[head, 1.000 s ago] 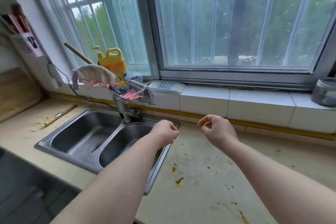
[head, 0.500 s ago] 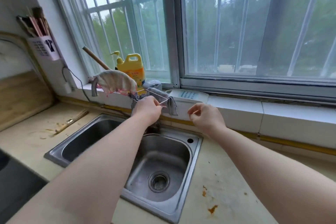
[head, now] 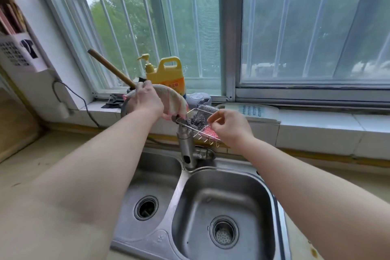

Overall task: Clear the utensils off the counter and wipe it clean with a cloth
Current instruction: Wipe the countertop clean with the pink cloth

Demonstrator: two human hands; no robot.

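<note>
At a kitchen sink, the left hand closes its grip over a pale cloth draped across the faucet, fingers wrapped on its upper fold; the right hand pinches the edge of the wire rack just beside it, thumb and forefinger narrow; a yellow detergent bottle stands on the sill behind; the stained worktop flanks the basin.
</note>
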